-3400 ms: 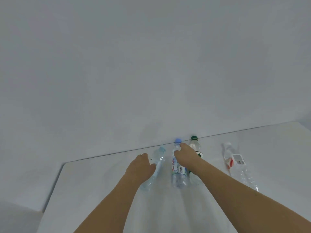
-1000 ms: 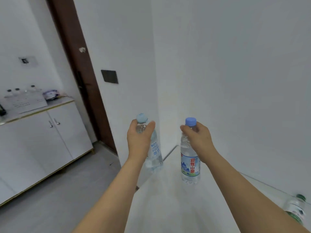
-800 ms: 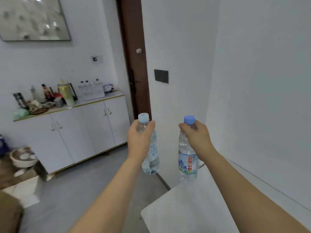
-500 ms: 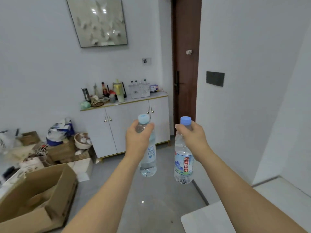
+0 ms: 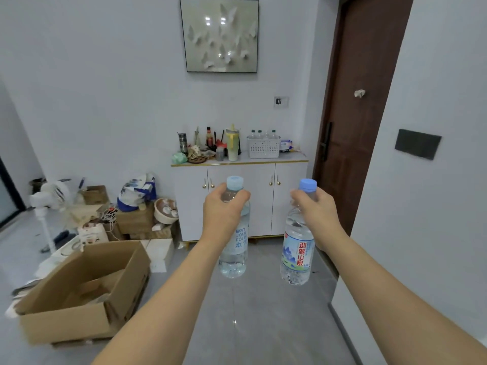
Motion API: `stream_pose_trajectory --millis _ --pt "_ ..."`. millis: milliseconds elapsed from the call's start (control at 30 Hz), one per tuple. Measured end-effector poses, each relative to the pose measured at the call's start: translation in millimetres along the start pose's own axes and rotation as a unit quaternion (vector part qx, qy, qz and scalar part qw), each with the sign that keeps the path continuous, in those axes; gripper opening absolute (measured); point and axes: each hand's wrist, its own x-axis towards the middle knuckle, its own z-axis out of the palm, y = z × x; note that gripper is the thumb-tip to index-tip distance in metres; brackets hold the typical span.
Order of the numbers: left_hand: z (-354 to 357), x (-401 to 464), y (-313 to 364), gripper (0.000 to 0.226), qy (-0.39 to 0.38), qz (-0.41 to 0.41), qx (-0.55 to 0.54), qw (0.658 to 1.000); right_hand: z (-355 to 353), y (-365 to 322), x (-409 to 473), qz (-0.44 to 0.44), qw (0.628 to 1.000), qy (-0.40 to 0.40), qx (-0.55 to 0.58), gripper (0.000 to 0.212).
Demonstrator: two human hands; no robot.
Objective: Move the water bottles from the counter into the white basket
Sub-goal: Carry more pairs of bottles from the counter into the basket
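Note:
My left hand [image 5: 224, 214] grips a clear water bottle with a pale blue cap [image 5: 234, 255] by its neck, upright in the air. My right hand [image 5: 315, 216] grips a second bottle with a blue cap and a mountain label [image 5: 296, 256] the same way. Across the room, the white basket [image 5: 263, 147] stands on a white cabinet's top [image 5: 287, 157], with several bottles standing inside it. Both held bottles hang over the grey floor, well short of the basket.
An open cardboard box [image 5: 81, 288] sits on the floor at the left, with more boxes, a bowl and a white fan [image 5: 54, 196] behind it. A brown door [image 5: 361, 127] stands right of the cabinet. A white wall corner [image 5: 421, 206] juts in at the right.
The view has swung left from the counter to the room. Both hands lifted bottles off the counter and carry them; the cabinet with the basket has come to the centre.

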Motion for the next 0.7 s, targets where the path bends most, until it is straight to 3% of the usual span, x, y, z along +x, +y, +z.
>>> stream_pose_trajectory --millis 367,700 --pt "31 61 -24 0.02 -0.01 -0.013 -0.022 1.0 15 22 57 0.008 1.0 0.003 -0.004 0.016" --pt "93 183 -53 0.011 -0.03 0.014 -0.032 0.999 32 50 187 -0.014 0.999 0.016 0.025 0.011"
